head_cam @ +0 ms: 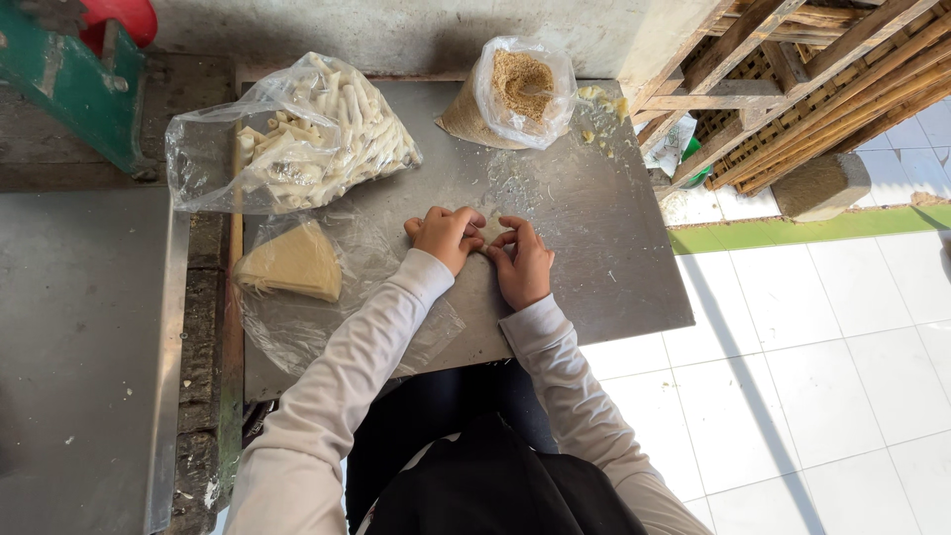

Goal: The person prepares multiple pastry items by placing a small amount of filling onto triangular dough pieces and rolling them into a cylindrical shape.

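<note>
Two hands work side by side at the middle of the metal table (pixel 594 248). Left hand (pixel 448 236) and right hand (pixel 523 260) nearly touch, fingers curled inward on a small pale piece of wrapper (pixel 492 230) lying flat on the table between them. Grip, both hands: narrow, fingertips pinching the wrapper's edges; most of the piece is hidden under the fingers. Both sleeves are long and light-coloured.

Positions relative to the wrapper:
- Left of it and nearer the person: a stack of triangular pale sheets (pixel 293 262) lying on a clear plastic film (pixel 327 317).
- Beyond it, to the left: a clear bag of white rolled sticks (pixel 307 134).
- Straight beyond it: an open bag of brown crumbs (pixel 515 91).
- Beyond it, to the right: loose yellowish scraps (pixel 601 104) near the table's far corner.
</note>
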